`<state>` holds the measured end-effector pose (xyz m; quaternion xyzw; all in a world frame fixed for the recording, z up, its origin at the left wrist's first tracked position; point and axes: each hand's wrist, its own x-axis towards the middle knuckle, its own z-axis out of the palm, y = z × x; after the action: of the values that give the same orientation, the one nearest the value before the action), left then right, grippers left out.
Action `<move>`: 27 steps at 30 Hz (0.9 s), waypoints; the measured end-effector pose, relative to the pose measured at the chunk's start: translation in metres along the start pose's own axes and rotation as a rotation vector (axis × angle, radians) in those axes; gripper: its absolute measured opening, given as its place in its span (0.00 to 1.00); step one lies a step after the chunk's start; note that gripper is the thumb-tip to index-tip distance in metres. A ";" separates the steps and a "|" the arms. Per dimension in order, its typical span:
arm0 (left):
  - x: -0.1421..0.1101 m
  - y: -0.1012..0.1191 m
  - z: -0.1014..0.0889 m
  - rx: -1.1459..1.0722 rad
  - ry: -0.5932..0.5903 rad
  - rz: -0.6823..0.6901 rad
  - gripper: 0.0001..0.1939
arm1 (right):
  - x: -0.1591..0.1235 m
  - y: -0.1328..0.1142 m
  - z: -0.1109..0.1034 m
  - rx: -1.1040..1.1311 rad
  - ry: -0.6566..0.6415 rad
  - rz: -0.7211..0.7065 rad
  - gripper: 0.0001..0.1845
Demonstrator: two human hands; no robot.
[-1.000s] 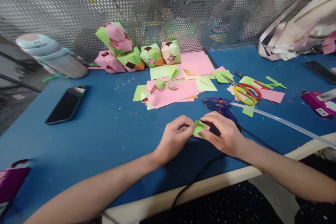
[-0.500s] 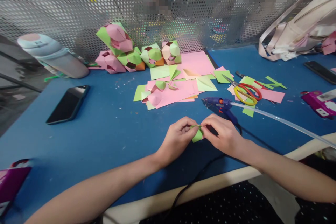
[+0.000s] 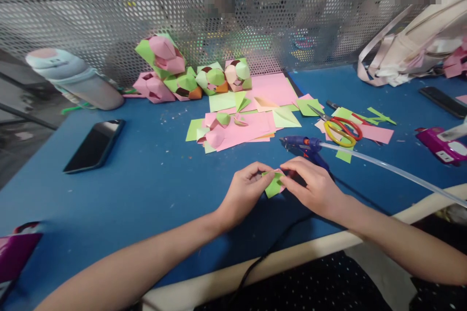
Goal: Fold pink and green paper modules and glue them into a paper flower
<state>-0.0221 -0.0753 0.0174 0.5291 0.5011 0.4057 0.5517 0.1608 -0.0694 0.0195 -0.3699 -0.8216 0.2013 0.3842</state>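
Between my two hands is a small folded piece of green and pink paper, held just above the table near its front edge. My left hand pinches its left side between thumb and fingers. On the other side, my right hand grips the right edge with thumb and fingertips. A blue glue gun with a long clear glue stick lies just beyond my right hand. Farther back are pink and green paper sheets with small folded pieces on them, and scissors with red and yellow handles.
Folded paper balls stand along the perforated metal screen. A bottle and a phone are at left, another phone and a purple power strip at right. A black cable crosses the front edge.
The paper between my fingers has opened out a little, showing more of its green face. My right fingertips have shifted slightly on its edge; my left hand stays nearly in place.
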 end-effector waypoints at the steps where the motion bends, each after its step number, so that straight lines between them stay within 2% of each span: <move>1: 0.001 -0.001 -0.001 -0.021 0.010 -0.010 0.09 | -0.002 -0.002 -0.005 -0.038 0.006 -0.020 0.09; 3: 0.004 -0.003 -0.003 -0.062 0.040 -0.021 0.10 | -0.009 -0.005 -0.018 -0.129 -0.008 -0.063 0.10; 5: 0.008 -0.006 -0.004 -0.095 0.076 -0.014 0.10 | -0.020 -0.005 -0.033 -0.243 -0.047 -0.043 0.06; 8: 0.013 -0.008 -0.006 -0.126 0.097 -0.014 0.09 | -0.034 0.003 -0.053 -0.494 -0.072 0.079 0.13; 11: 0.016 -0.010 -0.005 -0.140 0.098 -0.025 0.09 | -0.034 0.018 -0.063 -0.670 -0.048 0.237 0.15; 15: 0.017 -0.011 -0.004 -0.113 0.102 -0.029 0.09 | -0.012 0.038 -0.056 -0.586 -0.093 0.262 0.21; 20: 0.019 -0.011 -0.004 -0.089 0.083 -0.069 0.10 | 0.008 0.056 -0.038 -0.445 -0.125 0.406 0.15; 23: 0.022 -0.012 -0.007 -0.064 0.091 -0.052 0.09 | 0.007 0.055 -0.036 -0.367 -0.108 0.449 0.12; 27: 0.026 -0.011 -0.014 -0.006 0.116 -0.014 0.09 | -0.002 0.034 -0.042 -0.315 -0.066 0.377 0.09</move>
<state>-0.0324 -0.0489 0.0039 0.4994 0.5346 0.4336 0.5261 0.2097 -0.0470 0.0232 -0.5654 -0.7712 0.1509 0.2506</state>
